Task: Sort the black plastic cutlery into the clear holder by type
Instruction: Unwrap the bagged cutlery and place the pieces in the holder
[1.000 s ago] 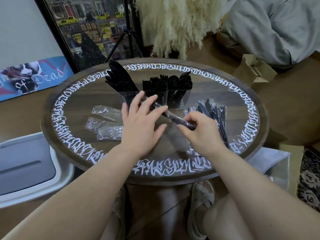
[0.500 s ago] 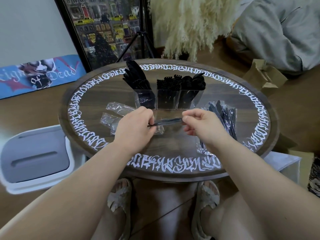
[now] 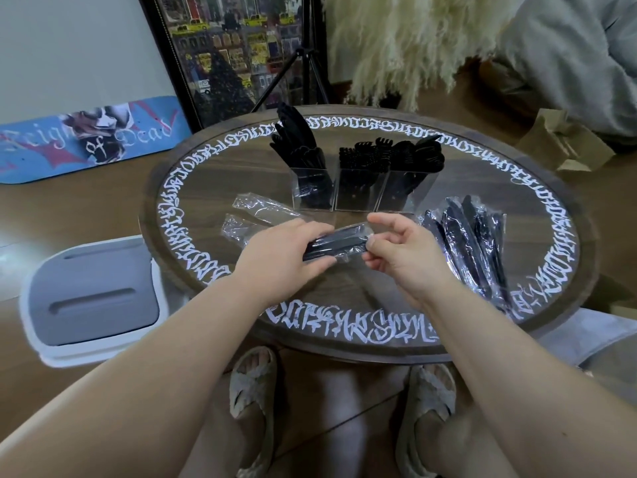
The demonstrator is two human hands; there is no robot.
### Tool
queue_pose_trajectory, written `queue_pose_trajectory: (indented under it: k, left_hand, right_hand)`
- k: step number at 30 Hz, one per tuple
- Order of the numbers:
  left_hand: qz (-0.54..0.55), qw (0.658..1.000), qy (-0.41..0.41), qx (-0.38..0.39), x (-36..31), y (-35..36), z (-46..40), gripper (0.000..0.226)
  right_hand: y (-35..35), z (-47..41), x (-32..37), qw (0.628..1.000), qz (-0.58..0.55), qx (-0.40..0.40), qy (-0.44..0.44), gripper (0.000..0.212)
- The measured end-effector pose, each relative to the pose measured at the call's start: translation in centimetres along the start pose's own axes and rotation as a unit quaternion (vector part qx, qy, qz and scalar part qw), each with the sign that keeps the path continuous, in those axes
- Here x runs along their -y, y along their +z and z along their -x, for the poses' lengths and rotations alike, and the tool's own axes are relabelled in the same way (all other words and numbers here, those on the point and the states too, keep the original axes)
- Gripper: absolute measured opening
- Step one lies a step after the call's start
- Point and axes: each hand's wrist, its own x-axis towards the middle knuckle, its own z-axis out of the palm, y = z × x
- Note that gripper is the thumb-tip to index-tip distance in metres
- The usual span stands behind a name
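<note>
Gripping a wrapped black cutlery packet [image 3: 339, 243] above the round table [image 3: 344, 294], the left hand [image 3: 282, 251] curls over its left end while the right hand [image 3: 401, 251] pinches the clear wrap at its right end; which type of utensil lies inside is too dark and blurred to tell. Behind the hands the clear holder [image 3: 355, 189] stands with knives in its left compartment, forks in the middle and spoons on the right. More wrapped packets [image 3: 472, 236] lie right of the hands, partly covering one another, and empty wrappers [image 3: 251, 210] lie left, partly hidden by the left hand.
</note>
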Motion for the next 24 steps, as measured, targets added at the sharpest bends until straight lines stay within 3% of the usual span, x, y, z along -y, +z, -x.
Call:
queue_pose_trajectory:
  k: [3,6,8,10,12,15,17,21,24]
  left_hand:
    - [0.012,1.000,-0.014,-0.009,0.6,-0.1,-0.1,0.044]
    - [0.022,0.999,-0.025,-0.018,0.8,-0.2,-0.3,0.040]
    - [0.028,0.999,-0.027,-0.009,0.8,-0.2,-0.3,0.040]
    - [0.029,0.999,-0.034,0.004,0.9,-0.2,-0.4,0.044]
    - [0.014,0.999,-0.034,-0.003,1.0,-0.2,-0.5,0.047]
    - [-0.028,0.999,-0.016,-0.013,0.8,-0.6,-0.8,0.046]
    - [-0.028,0.999,-0.017,-0.010,0.5,-0.7,-0.9,0.041]
    - [0.014,0.999,-0.050,0.007,0.1,-0.4,-1.0,0.029]
    - [-0.009,0.998,-0.060,0.031,0.2,-0.1,-1.1,0.029]
  right_hand:
    - [0.3,-0.1,0.2,0.993,0.107,0.000,-0.055,0.042]
    - [0.6,-0.4,0.0,0.932,0.322,0.002,-0.168,0.053]
    - [0.7,-0.8,-0.2,0.883,0.413,0.005,-0.223,0.045]
    - [0.7,-1.3,-0.2,0.866,0.434,0.004,-0.247,0.026]
    - [0.6,-1.7,0.0,0.884,0.409,0.009,-0.228,0.014]
    - [0.7,-2.1,0.5,0.945,0.283,0.025,-0.165,0.011]
    - [0.8,-2.2,0.7,0.963,0.225,0.036,-0.143,0.011]
    - [0.9,-2.1,0.5,0.969,0.208,0.061,-0.120,0.016]
    - [0.7,-2.0,0.4,0.948,0.279,0.032,-0.148,0.030]
